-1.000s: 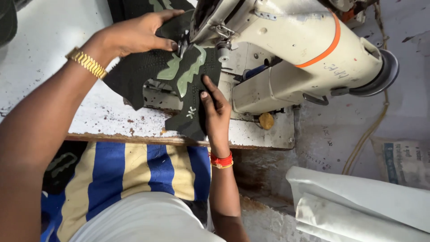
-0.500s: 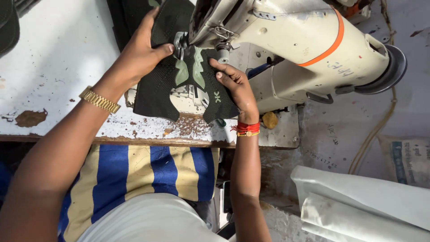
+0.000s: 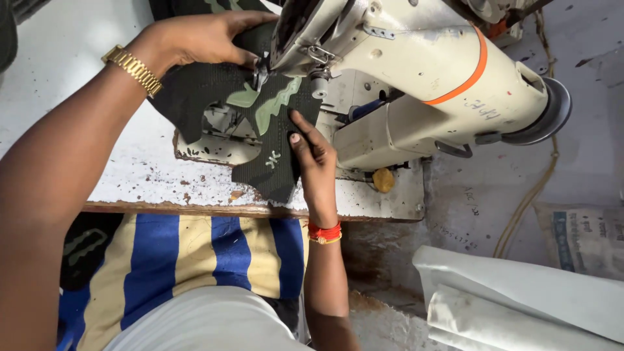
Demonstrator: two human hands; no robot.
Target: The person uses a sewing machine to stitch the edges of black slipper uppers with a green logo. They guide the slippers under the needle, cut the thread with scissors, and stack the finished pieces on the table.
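Observation:
A dark mesh shoe-upper piece with green camouflage patches lies under the needle of a cream sewing machine with an orange band. My left hand, with a gold watch on its wrist, presses flat on the piece's far left part beside the needle. Fingers of my right hand press on the near right edge of the piece; a red thread band circles that wrist. Both hands rest on the fabric and hold it against the machine bed.
The worn white table has a chipped wooden front edge. A small yellow object sits near the machine base. Rolled white sheets and a printed sack lie on the floor at right. Blue-and-yellow striped cloth covers my lap.
The fabric piece has turned under the needle. My right hand slid from the piece's top right down to its near right edge, and my left hand shifted further over the far side.

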